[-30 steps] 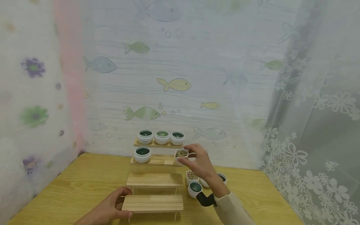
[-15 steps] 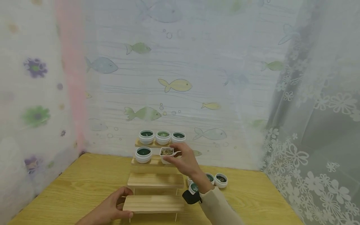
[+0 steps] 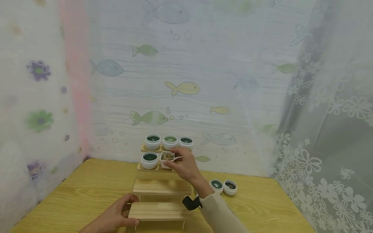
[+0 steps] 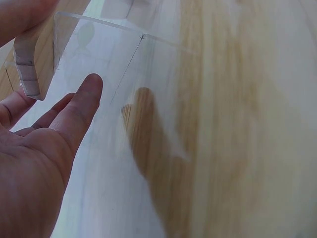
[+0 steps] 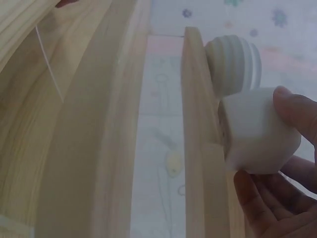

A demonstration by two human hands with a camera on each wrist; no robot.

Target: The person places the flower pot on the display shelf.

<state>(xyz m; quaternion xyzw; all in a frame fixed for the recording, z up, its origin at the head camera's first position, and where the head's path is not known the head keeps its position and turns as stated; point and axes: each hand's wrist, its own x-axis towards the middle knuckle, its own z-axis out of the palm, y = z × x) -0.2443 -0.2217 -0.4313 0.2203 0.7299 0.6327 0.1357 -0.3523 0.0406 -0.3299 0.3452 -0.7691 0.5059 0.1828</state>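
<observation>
My right hand [image 3: 187, 166] pinches a small white square pot [image 3: 167, 156] filled with speckled granules. The pot is at the second tier [image 3: 151, 169] from the top of a wooden tiered stand, close to the right side of a round white pot [image 3: 150, 160] with a dark green inside. In the right wrist view the square pot [image 5: 257, 131] has its base right at the shelf board [image 5: 198, 99]. With thumb in front and fingers behind, my left hand [image 3: 113, 215] holds the left end of the stand's lowest step [image 3: 160, 211]; in the left wrist view, some fingers [image 4: 81, 106] extend freely.
Three round white pots [image 3: 170, 141] line the top tier. The third tier [image 3: 161, 187] is bare wood. Two more round pots [image 3: 216, 185] stand on the yellow wood-grain table [image 3: 256, 200] at right, partly behind my forearm. A fish-print curtain [image 3: 186, 64] hangs behind the stand.
My right hand has carried the square pot leftward along the second tier, up beside the round pot. The left hand keeps its hold on the lowest step.
</observation>
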